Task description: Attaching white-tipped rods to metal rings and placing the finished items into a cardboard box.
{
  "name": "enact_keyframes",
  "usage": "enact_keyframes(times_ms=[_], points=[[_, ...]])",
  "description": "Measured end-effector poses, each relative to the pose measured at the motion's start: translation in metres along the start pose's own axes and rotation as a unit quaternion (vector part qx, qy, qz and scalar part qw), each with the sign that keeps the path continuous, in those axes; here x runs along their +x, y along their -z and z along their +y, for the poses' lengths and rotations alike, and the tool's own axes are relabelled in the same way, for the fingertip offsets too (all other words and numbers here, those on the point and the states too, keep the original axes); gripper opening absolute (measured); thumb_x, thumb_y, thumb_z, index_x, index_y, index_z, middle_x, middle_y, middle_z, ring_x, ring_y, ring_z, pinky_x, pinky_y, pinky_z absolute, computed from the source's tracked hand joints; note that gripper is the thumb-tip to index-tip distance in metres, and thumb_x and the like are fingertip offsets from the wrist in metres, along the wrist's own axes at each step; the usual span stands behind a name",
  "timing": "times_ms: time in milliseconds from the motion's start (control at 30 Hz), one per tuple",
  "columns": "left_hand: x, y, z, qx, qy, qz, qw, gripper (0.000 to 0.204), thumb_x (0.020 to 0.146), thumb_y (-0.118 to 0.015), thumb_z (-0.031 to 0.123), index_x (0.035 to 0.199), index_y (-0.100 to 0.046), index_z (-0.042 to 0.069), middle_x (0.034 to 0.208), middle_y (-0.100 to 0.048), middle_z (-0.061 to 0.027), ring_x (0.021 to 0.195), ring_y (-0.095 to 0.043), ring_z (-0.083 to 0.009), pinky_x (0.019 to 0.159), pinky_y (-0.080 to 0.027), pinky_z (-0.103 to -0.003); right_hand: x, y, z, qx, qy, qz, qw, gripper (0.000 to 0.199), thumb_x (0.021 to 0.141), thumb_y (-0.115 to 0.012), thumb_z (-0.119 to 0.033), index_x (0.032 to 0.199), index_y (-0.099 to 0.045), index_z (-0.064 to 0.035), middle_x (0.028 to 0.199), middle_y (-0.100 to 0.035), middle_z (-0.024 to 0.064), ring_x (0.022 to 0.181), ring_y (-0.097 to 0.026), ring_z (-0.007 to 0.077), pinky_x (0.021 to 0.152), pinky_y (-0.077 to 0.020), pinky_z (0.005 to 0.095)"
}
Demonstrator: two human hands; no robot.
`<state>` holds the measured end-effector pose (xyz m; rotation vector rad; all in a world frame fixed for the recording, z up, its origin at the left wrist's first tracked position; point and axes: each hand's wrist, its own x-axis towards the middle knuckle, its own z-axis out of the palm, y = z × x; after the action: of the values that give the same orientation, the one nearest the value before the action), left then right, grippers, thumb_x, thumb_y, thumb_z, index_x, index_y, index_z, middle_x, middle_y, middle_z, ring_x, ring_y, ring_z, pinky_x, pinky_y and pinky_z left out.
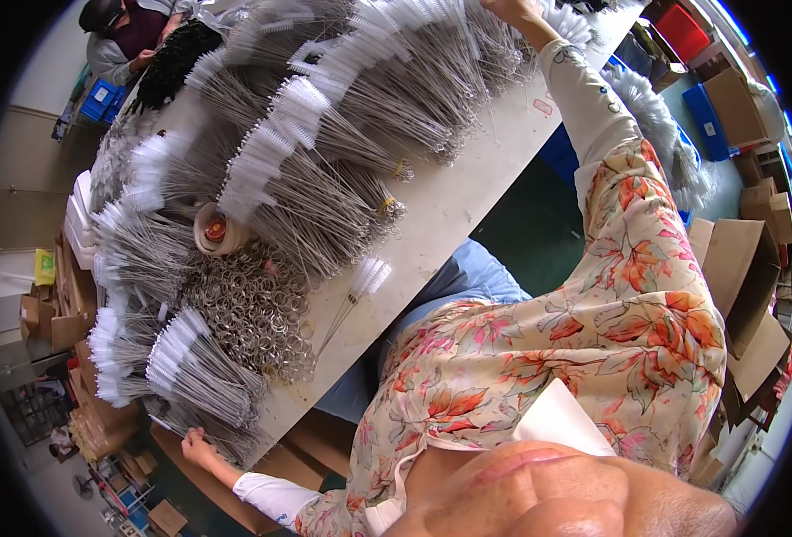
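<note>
Bundles of thin wire brushes (298, 192) with white bristle heads and twisted metal stems cover much of the white table (468, 192). At the table's near left corner, my left hand (201, 449) is closed with curled fingers on a thin wire brush (165, 424), beside a stacked bundle (204, 371). Far to the right, my right hand (514, 11) reaches to the brushes at the top edge of the view; its fingers are partly cut off. A heap of metal rings (244, 304) lies between the bundles. A few loose brushes (360, 291) rest near the front edge.
A cream roll (217, 231) with a red centre stands by the rings. Another person (136, 40) sits across the table at the far left, near black brushes (177, 64). Cardboard boxes (740, 277) and a blue bin (709, 121) stand at the right; more brushes (660, 125) lie below the table there.
</note>
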<state>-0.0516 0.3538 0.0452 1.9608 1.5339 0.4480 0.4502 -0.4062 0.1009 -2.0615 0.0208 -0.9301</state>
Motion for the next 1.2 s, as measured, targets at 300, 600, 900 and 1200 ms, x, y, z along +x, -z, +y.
enact_keyframes(times_ms=[300,600,900,1200], points=[[-0.1,0.013,0.091,-0.223,-0.2,0.059,0.952,0.025,0.093,-0.048,0.018,0.109,-0.06,0.003,0.073,-0.047,0.0025,0.056,-0.034,-0.0021,0.044,-0.024,-0.016,0.012,0.007,-0.066,-0.016,0.166,0.055,0.984,0.015,0.084,-0.053,-0.015,0.081,-0.061,-0.0027,0.069,-0.06,0.0057,0.063,-0.057,0.0157,0.061,-0.0462,0.031],[-0.242,-0.099,0.195,-0.421,-0.269,-0.292,0.815,0.022,0.092,-0.049,0.013,0.098,-0.062,-0.003,0.095,-0.064,-0.0043,0.061,-0.043,-0.0031,0.052,-0.035,-0.017,-0.232,-0.061,-0.275,0.606,-0.123,-0.46,0.637,0.025,0.092,-0.05,-0.019,0.108,-0.059,-0.003,0.098,-0.063,0.0098,0.073,-0.063,0.0178,0.072,-0.053,0.0332],[-0.26,-0.118,0.191,-0.397,-0.543,-0.064,0.737,0.009,0.085,-0.054,-0.004,0.094,-0.053,-0.002,0.096,-0.054,-0.0115,0.078,-0.063,-0.0211,0.07,-0.051,-0.027,-0.292,-0.04,-0.298,0.499,0.054,-0.457,0.734,0.028,0.088,-0.059,-0.021,0.111,-0.061,-0.0036,0.115,-0.055,0.007,0.109,-0.049,0.0153,0.091,-0.0416,0.0283],[-0.269,-0.137,0.158,-0.189,-0.713,-0.035,0.674,0.043,0.069,-0.072,0.006,0.11,-0.06,0.007,0.111,-0.052,-0.0089,0.095,-0.053,-0.0233,0.079,-0.044,-0.034,-0.311,-0.055,-0.276,0.672,-0.431,-0.46,0.387,0.017,0.096,-0.044,-0.017,0.1,-0.054,-0.0035,0.081,-0.059,0.001,0.066,-0.05,0.0087,0.062,-0.0444,0.0208]])
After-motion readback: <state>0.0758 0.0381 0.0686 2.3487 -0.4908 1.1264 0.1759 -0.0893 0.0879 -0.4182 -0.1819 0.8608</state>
